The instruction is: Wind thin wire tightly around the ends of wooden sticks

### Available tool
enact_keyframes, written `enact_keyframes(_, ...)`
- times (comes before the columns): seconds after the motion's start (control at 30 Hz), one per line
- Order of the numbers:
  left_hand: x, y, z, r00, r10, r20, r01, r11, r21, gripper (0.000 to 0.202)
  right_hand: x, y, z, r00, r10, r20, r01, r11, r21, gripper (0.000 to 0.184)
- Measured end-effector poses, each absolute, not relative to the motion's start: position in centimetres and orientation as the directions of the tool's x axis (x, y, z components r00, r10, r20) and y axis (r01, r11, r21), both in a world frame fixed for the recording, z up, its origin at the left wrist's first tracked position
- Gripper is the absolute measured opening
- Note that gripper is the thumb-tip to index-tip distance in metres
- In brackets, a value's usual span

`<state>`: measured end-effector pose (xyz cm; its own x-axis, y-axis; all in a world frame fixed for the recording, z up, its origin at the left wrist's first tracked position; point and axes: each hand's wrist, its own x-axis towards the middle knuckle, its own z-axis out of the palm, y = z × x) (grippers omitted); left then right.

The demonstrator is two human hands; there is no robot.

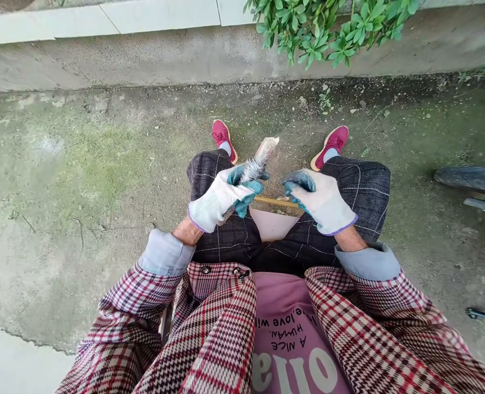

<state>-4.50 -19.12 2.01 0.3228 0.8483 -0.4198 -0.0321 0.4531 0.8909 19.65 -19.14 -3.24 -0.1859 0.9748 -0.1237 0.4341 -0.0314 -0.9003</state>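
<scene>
I sit with both hands in white gloves with teal palms, held over my lap. My left hand (225,196) is closed round a pale stick-like object (259,161) wound with grey-white wire or fibre; its bare end points away from me. My right hand (317,198) is closed on a thin yellowish wooden rod (272,201) that runs across between the two hands. What exactly the wrapped object is I cannot make out.
Mossy concrete ground (82,164) lies all round, with a low concrete wall (144,54) ahead and a leafy green plant (328,27) hanging over it. A dark bicycle tyre (470,179) and a metal part (484,316) stick in from the right. My red shoes (221,135) rest on the ground.
</scene>
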Motion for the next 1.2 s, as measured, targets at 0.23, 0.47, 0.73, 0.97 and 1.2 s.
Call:
enact_keyframes(0.23, -4.4, -19.3, 2.3, 0.343, 0.826, -0.448, -0.039, 0.489, 0.871, 0.036, 19.3, -19.6, -2.9, -0.114, 0.993, -0.040, 0.382, 0.006, -0.924, 0.006)
enact_keyframes(0.47, -4.4, -19.0, 1.9, 0.269, 0.863, -0.429, -0.137, 0.475, 0.869, 0.041, 18.4, -20.3, -3.6, -0.164, 0.986, -0.011, 0.453, 0.066, -0.889, 0.014)
enact_keyframes(0.73, -4.3, -18.9, 2.1, 0.268, 0.859, -0.436, -0.163, 0.486, 0.859, 0.048, 19.0, -20.5, -2.5, -0.201, 0.978, 0.052, 0.669, 0.175, -0.722, 0.021)
enact_keyframes(0.97, -4.3, -18.9, 2.3, 0.255, 0.862, -0.439, -0.161, 0.485, 0.860, 0.049, 18.9, -20.6, -2.8, -0.226, 0.970, 0.088, 0.594, 0.209, -0.777, 0.019)
enact_keyframes(1.2, -4.4, -19.0, 1.7, 0.286, 0.871, -0.400, -0.140, 0.451, 0.882, 0.044, 19.2, -20.6, -3.1, -0.174, 0.981, 0.084, 0.492, 0.160, -0.856, 0.012)
